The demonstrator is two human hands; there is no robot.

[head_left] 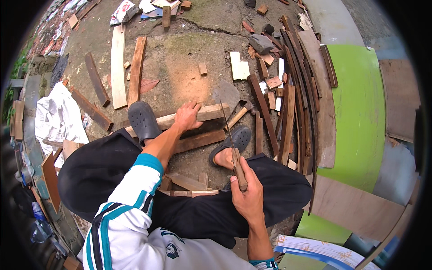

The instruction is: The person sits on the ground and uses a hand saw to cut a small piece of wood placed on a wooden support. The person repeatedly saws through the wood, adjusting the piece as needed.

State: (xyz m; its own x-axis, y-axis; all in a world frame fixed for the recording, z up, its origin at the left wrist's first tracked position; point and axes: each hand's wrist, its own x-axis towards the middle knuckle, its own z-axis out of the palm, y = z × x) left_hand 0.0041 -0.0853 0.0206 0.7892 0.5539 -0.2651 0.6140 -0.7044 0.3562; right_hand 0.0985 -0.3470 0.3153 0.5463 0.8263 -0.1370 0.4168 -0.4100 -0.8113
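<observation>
My right hand (247, 193) is wrapped round the wooden handle of a hand saw (237, 164). Its thin blade points away from me and meets the right end of a pale wooden beam (211, 112). My left hand (188, 117) grips that beam from above, left of the blade. Over the beam's left part rests my left foot in a dark clog (143, 120). A darker wooden piece (198, 141) lies on the near side of the beam. Just right of the blade is a hammer (236, 118) with a wooden handle, beside my right clog (240, 137).
Sawdust (191, 83) and a small wood block (203, 69) lie on the ground beyond the beam. Long dark strips (306, 90) and offcuts are piled at right, next to a green sheet (360, 112). Planks (119, 67) and white cloth (60, 119) lie at left.
</observation>
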